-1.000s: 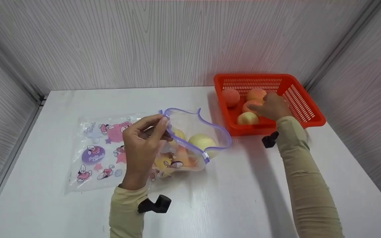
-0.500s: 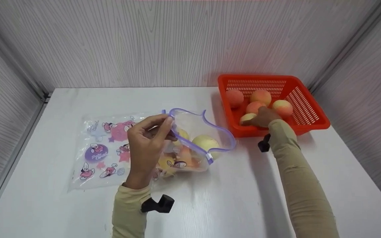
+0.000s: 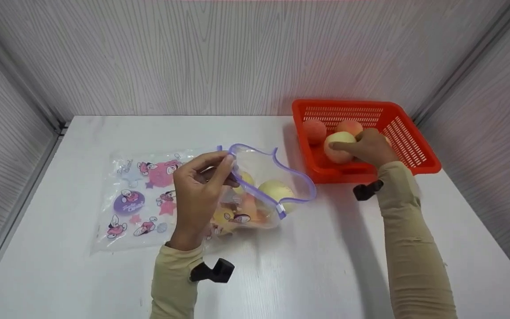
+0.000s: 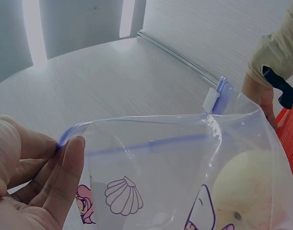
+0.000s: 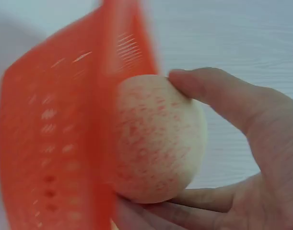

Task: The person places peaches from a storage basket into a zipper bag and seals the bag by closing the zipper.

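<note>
The left hand [image 3: 199,190] pinches the edge of a clear plastic bag [image 4: 160,177] between thumb and fingers, close to one end of its purple zip strip [image 3: 257,193], and the bag's mouth gapes towards the right. A white slider [image 3: 280,208] sits on the strip at the near corner of the mouth. Inside the bag a large pale yellow peach [image 3: 276,191] shows near the mouth, with more yellow and orange fruit [image 3: 226,218] seen through the plastic, too blurred to count. Printed clear plastic [image 3: 133,199] with pink and purple cartoon figures lies flat to the left; the hand and forearm hide part of it, so I cannot tell whether it belongs to the same bag. The right hand [image 3: 372,148] grasps a pale peach [image 3: 340,147] with red flecks at the red basket [image 3: 334,178], the thumb on one side and fingers underneath; whether the fruit touches the basket floor cannot be told. In the basket, a pinkish peach [image 3: 314,131] rests by the left wall, another peach [image 3: 350,126] sits behind the grasped one, and a further one is mostly hidden behind the hand. Bag and basket stand near each other on the white worktop [image 3: 303,266].
</note>
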A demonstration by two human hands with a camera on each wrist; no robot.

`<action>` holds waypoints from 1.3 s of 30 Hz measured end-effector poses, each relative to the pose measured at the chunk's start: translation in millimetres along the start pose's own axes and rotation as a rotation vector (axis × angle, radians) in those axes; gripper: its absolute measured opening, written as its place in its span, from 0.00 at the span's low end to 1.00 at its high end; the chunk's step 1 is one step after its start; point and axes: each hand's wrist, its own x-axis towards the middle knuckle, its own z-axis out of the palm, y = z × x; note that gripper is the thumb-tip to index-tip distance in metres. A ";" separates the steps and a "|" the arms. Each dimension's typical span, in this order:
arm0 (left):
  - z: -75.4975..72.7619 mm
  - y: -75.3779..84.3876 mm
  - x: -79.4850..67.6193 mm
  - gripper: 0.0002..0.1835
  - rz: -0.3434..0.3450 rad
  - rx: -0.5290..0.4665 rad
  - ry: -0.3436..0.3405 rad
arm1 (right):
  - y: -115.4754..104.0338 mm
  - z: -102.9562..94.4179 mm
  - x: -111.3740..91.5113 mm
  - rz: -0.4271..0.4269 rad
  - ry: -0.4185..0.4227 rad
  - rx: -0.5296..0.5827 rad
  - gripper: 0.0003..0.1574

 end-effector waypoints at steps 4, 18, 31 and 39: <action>1.1 -0.1 0.1 0.08 -0.003 -0.014 0.002 | -10.9 -2.4 -17.7 -0.081 0.068 0.252 0.44; -1.9 1.5 -2.6 0.08 -0.018 -0.013 0.011 | -42.5 38.8 -88.8 -0.380 0.006 0.991 0.41; -1.4 3.0 -6.8 0.08 -0.023 0.010 0.011 | -54.4 72.8 -112.5 -0.537 -0.041 0.900 0.42; -2.7 2.9 -7.1 0.09 -0.044 -0.002 0.008 | -59.5 78.3 -116.2 -0.650 -0.101 0.758 0.44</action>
